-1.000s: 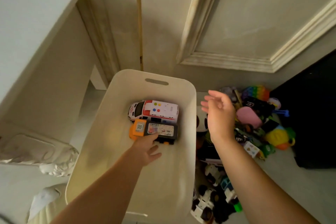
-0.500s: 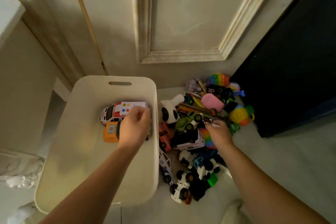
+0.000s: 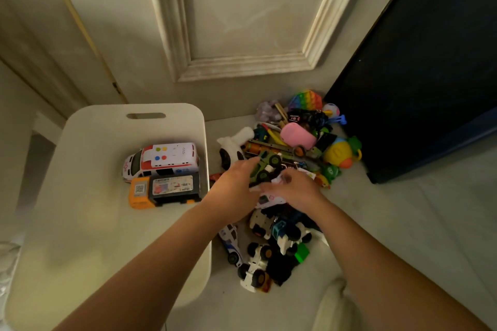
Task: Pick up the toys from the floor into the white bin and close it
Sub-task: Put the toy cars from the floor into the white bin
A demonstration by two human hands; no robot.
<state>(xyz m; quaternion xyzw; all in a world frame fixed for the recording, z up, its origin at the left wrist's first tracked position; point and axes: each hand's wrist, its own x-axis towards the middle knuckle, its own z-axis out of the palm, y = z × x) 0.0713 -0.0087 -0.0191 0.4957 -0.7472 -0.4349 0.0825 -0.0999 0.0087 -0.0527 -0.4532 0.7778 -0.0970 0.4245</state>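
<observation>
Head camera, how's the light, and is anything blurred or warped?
Head view: dim, warm light, no glare; the dark cabinet shows almost no detail; the left hand and right hand over the toy pile are slightly motion-smeared; the wide-angle lens bows and tilts the door moulding; soft shadow lies inside the white bin.

A white bin (image 3: 80, 129) with a slot handle stands open on the floor (image 3: 390, 223) at left. A white-and-red toy ambulance (image 3: 161, 160) and an overturned orange-and-black truck (image 3: 165, 191) lie side by side at its far end. Just right, a heap of toys (image 3: 269, 226) spreads across the floor: cars, a green truck (image 3: 265, 166), a rainbow pop pad (image 3: 306, 99).
</observation>
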